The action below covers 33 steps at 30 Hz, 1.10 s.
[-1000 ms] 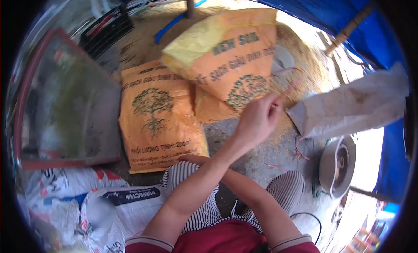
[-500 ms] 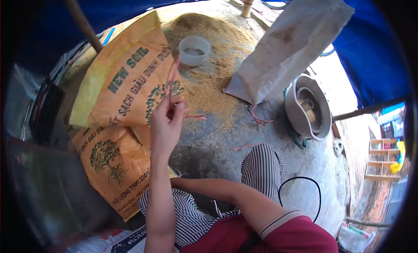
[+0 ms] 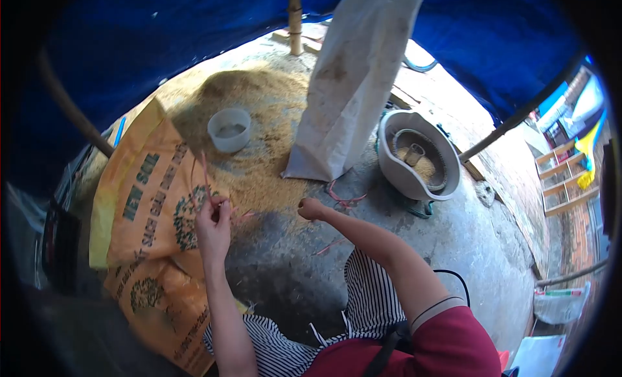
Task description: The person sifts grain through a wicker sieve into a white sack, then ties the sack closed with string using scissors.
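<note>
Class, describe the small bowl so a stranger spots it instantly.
Start at the blue tarp across the top, then drop to the tan, grainy heap. On its near side stands the bowl. It is translucent white, unlike the larger, opaque tub right of the tall sack.

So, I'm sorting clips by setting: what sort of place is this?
Probably a makeshift outdoor work shelter, judging by the blue tarpaulin, the heap of loose tan material, and the orange sacks.
</note>
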{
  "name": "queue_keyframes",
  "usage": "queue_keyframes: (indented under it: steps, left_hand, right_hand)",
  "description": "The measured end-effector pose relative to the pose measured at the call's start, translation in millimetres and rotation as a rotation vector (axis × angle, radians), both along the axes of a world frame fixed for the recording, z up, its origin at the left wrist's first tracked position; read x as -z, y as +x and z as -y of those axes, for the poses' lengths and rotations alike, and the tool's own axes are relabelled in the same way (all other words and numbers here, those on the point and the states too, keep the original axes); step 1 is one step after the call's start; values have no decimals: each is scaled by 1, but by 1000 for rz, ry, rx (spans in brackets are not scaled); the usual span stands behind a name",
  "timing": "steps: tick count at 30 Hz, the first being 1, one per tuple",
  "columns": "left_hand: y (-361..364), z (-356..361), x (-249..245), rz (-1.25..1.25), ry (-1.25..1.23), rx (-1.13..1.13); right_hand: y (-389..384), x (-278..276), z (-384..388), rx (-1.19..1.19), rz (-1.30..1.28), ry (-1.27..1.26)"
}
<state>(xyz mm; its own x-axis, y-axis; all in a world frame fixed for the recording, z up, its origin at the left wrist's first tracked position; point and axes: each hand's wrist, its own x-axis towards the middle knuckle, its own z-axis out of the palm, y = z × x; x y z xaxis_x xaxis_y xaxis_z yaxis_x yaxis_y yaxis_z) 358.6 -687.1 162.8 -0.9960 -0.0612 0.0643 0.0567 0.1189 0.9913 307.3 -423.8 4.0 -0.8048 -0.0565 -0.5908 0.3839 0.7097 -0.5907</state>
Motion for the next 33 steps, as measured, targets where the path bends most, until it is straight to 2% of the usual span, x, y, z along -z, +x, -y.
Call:
queue_keyframes:
  steps: [2,3,5,8,9,11,12,14,20,24,26,27,29,30,32,33]
  left_hand:
    - [-6,-18,9,-5,47,26]
    - [-13,-24,23,-16,54,57]
    - [-17,-39,28,-31,56,95]
    - [-16,-66,14,-13,-20,112]
    - [-16,-73,7,17,-21,141]
    - [-19,-90,4,42,-24,174]
    - [-20,-100,6,30,24,171]
    - [-22,-118,7,22,65,174]
    - [-24,-161,11,-9,-38,230]
    - [-22,-176,15,3,-121,266]
    - [-20,-183,21,35,-125,280]
    - [-18,-185,25,20,-133,302]
    - [-17,-190,28,3,-152,326]
    - [-17,-192,28,-2,-172,332]
    - [-16,-196,30,-12,-196,341]
    - [-16,-197,31,-14,-179,349]
  right_hand:
    - [-20,38,-48,-617,-76,703]
    - [-17,38,-62,-594,-84,707]
    - [-3,40,-77,-358,-5,703]
    - [16,50,-86,-230,97,653]
    - [20,70,-93,-225,102,647]
    - [15,117,-112,-554,147,712]
    - [19,117,-117,-548,145,710]
    - [36,110,-126,-226,58,581]
    - [49,89,-153,-49,51,574]
    - [44,91,-172,-105,41,494]
    - [42,85,-173,54,74,397]
    - [42,79,-170,55,74,386]
    - [42,66,-161,290,-147,492]
    - [41,66,-161,295,-147,483]
    - [38,65,-164,-35,-180,631]
    - [35,62,-166,-32,-183,630]
